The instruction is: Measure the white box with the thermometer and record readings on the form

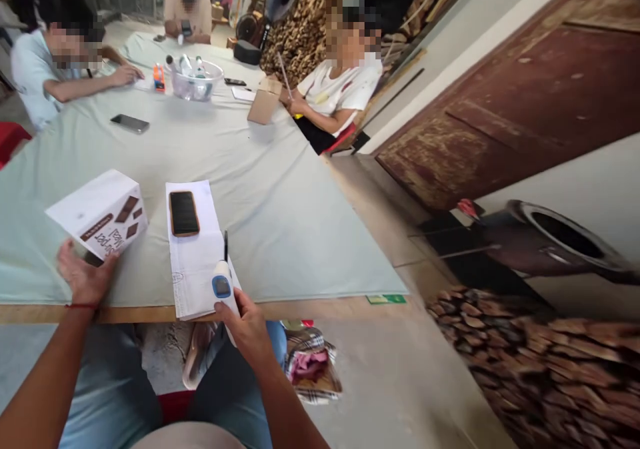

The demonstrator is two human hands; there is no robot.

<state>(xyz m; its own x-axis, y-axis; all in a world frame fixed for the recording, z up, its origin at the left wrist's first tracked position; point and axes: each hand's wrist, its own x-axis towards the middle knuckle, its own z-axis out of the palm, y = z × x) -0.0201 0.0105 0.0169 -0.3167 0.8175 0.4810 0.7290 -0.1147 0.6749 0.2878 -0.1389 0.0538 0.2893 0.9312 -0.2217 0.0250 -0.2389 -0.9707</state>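
My left hand (89,272) grips the near end of a white cardboard box (95,202) with brown print, tilted at the table's left front. A dark patch shows between the palm and the box; I cannot tell what it is. In my right hand (247,325) is a white infrared thermometer (225,293) with a blue-rimmed screen, held over the front edge of the table. Under it lie white paper sheets (193,269) with some handwriting. A phone in a brown case (184,213) rests on the sheets, and a dark pen (226,245) shows just beyond the thermometer.
The table (280,215) has a pale cloth. Farther back are another phone (130,123), a plastic basket (197,82) with bottles, an orange box (159,77) and a brown carton (264,105). Several people sit around the table. Firewood (550,362) lies at the right.
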